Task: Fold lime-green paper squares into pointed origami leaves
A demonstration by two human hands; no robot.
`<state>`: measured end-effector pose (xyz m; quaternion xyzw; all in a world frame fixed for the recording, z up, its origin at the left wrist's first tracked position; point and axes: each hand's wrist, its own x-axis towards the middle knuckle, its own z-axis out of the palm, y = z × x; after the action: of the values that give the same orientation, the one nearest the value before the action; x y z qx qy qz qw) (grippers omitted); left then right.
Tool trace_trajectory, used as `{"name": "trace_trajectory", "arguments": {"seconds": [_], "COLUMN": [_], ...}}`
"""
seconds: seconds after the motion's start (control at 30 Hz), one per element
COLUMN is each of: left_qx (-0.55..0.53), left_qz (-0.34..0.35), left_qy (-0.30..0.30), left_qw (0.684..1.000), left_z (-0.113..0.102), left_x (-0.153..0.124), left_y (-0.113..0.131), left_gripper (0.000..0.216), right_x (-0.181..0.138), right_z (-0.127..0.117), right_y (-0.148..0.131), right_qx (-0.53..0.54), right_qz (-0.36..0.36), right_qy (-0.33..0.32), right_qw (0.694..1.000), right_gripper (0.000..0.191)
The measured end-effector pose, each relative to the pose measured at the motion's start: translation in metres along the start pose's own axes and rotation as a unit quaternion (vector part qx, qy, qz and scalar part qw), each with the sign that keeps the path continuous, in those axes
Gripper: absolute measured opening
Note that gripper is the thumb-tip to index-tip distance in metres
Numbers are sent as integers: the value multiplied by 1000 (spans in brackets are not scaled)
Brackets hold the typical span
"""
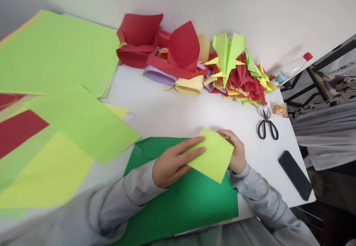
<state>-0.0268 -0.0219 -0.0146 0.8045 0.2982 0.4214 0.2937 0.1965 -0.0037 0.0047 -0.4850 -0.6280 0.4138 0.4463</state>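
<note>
A piece of yellow-green paper (213, 153), which looks folded, is held between my two hands above a dark green sheet (191, 198). From the left, my left hand (176, 160) lays its stretched fingers over the paper's near face, its thumb hidden underneath. My right hand (236, 151) grips the paper's right side, with the fingers curled behind the upper edge and partly hidden. The green sheet lies flat under both forearms at the table's front edge.
Large lime sheets (61, 57) and loose coloured sheets (72, 123) cover the left. Rolled red paper (183, 46) and a pile of folded paper pieces (241, 75) line the wall. Scissors (267, 125), a bottle (290, 70), a small wrapped packet (279, 109) and a black phone-like object (294, 173) are right.
</note>
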Motion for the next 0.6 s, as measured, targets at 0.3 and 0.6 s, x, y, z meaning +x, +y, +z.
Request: {"name": "trace_trajectory", "arguments": {"seconds": [0.3, 0.6], "left_qx": [320, 350], "left_qz": [50, -3], "left_qy": [-15, -18], "left_qw": [946, 937], "left_z": [15, 18], "left_x": [0, -2], "left_y": [-15, -13], "left_gripper": [42, 34], "right_x": [9, 12], "right_z": [-13, -22], "right_y": [15, 21], "right_qx": [-276, -347], "right_qz": [-191, -272], "right_qy": [-37, -166], "right_qw": [941, 882], "right_gripper": [48, 48]}}
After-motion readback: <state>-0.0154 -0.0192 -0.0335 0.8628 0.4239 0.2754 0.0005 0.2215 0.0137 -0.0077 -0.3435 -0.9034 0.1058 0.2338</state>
